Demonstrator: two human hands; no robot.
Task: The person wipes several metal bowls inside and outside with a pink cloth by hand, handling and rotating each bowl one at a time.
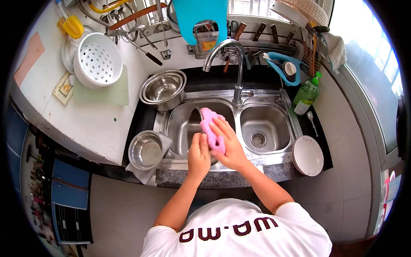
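Over the left basin of the steel sink (171, 143), my left hand (199, 155) grips a shiny metal bowl (193, 124) by its near edge. The bowl is tilted on its side, and its outline blends with the basin behind it. My right hand (230, 143) presses a pink cloth (209, 122) against the bowl's right side, fingers over the cloth. Part of the bowl is hidden by the cloth and my hands. Behind them the chrome faucet (238, 77) arches above the sink.
Stacked metal bowls (165, 90) stand at the sink's back left, and another metal bowl (145, 150) rests on a grey cloth (147, 173) at front left. White plates (308, 155) and a green soap bottle (306, 95) are on the right. A white colander (98, 60) sits upper left.
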